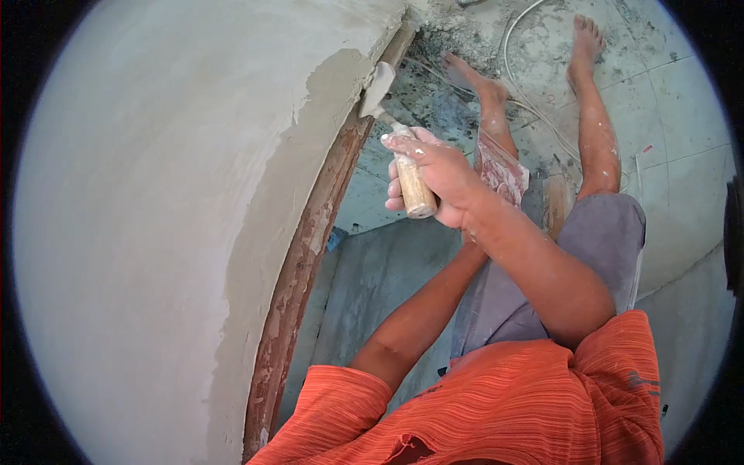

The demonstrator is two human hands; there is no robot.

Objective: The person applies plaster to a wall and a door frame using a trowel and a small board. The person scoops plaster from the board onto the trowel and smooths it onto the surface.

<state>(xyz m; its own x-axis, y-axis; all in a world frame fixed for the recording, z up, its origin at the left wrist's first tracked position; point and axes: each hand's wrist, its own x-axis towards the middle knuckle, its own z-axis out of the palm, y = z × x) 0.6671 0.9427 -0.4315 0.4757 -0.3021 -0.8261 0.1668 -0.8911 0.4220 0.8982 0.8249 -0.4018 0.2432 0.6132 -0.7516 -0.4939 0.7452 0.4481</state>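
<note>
The right hand (440,172) wraps its fingers (395,188) around the cylindrical wooden handle (416,190) of a small metal trowel (377,91), blade at darker grey plaster (285,194); probably light, stiff, best held so. Left fingers hidden: cannot tell.

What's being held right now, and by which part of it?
A trowel, gripped by its wooden handle in the right hand. The left hand is hidden, so its hold can't be told.
</note>
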